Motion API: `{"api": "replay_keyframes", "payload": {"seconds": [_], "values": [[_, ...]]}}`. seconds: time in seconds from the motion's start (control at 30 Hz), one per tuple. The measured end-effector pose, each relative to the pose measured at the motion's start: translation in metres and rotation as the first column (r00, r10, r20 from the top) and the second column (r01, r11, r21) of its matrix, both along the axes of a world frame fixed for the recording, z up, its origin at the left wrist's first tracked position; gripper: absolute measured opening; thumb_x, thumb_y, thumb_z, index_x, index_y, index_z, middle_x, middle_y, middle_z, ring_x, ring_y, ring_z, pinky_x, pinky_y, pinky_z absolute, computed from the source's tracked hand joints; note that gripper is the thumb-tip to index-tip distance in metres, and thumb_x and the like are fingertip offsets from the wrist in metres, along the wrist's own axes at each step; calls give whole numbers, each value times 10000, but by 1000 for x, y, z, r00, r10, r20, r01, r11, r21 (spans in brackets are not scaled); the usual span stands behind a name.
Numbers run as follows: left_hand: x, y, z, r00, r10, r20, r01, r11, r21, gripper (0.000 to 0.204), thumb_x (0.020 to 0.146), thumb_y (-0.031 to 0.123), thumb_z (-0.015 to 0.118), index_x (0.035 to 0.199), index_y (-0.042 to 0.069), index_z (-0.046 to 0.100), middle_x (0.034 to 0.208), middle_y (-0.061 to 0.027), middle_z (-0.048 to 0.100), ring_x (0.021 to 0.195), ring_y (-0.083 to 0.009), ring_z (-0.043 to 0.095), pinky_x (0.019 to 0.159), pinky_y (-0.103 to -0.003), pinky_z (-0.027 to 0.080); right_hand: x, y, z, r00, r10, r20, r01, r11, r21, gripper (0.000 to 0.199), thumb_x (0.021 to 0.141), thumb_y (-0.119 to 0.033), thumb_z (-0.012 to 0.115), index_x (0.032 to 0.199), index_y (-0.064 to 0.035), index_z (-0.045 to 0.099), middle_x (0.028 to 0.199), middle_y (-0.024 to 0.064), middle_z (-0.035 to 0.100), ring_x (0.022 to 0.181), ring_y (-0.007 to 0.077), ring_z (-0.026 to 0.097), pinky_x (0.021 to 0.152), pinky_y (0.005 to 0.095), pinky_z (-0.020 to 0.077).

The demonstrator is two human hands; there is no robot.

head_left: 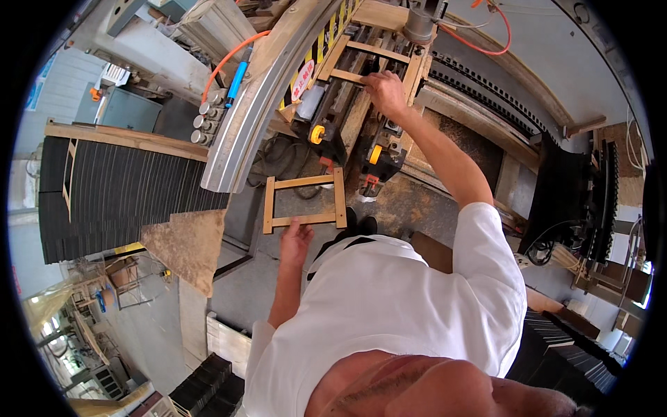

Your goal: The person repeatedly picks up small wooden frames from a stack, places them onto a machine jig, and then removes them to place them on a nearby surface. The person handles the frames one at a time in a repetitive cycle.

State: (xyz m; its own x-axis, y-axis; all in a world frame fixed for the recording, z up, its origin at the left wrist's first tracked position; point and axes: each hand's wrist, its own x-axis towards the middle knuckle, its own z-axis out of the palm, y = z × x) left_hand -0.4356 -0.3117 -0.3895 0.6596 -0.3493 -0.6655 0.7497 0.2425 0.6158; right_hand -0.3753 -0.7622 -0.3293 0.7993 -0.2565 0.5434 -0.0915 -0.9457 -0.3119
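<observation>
My left hand (296, 242) grips a small wooden frame (339, 198) by the middle of its near rail. That frame has two side pieces joined by two thinner rails, and it hangs in the air in front of the machine. My right hand (386, 92) reaches forward, its fingers curled over the near rail of a second wooden frame (334, 58). This one lies across the machine bed, under a round metal machine head (419, 26). The fingertips of my right hand are partly hidden behind the hand.
Two yellow knobs (317, 134) sit on clamps at the machine's near end. A curved metal guard (240, 139) with a blue air gun (237, 85) runs on the left. Beyond it stands a large stack of dark strips (118, 187). Sawdust covers the floor (417, 208) at right.
</observation>
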Motion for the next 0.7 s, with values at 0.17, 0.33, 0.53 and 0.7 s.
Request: {"api": "replay_keyframes", "payload": {"seconds": [0.17, 0.33, 0.53, 0.7], "values": [[3, -4, -11, 999, -3, 44, 1, 999, 35, 199, 918, 274, 633, 972, 89, 586, 888, -48, 644, 808, -169, 646, 718, -329, 552, 20, -38, 7, 989, -109, -97, 99, 990, -99, 209, 813, -163, 626, 1001, -159, 716, 930, 64, 697, 904, 246, 600, 769, 394, 401], [-1, -12, -19, 999, 7, 43, -13, 991, 136, 239, 911, 279, 641, 1000, 65, 586, 891, -54, 642, 804, -176, 642, 726, -334, 548, 33, -63, 5, 974, -165, -153, 138, 975, -173, 224, 806, -149, 632, 1009, -196, 714, 917, 61, 702, 929, 240, 602, 779, 393, 405], [-9, -11, -34, 997, 17, 75, -27, 990, 140, 273, 892, 272, 656, 1022, 43, 585, 900, -59, 642, 800, -177, 642, 719, -338, 551, 43, -71, 1, 968, -183, -173, 151, 972, -181, 229, 804, -174, 654, 1018, -227, 714, 906, 34, 703, 933, 242, 605, 815, 396, 405], [-11, -10, -42, 996, 59, 61, -70, 977, 202, 294, 874, 266, 677, 1027, 35, 579, 898, -60, 634, 790, -182, 640, 712, -341, 553, 44, -74, 1, 935, -234, -266, 188, 964, -187, 231, 807, -235, 660, 1033, -242, 709, 943, 2, 702, 1023, 213, 583, 852, 415, 394]]}}
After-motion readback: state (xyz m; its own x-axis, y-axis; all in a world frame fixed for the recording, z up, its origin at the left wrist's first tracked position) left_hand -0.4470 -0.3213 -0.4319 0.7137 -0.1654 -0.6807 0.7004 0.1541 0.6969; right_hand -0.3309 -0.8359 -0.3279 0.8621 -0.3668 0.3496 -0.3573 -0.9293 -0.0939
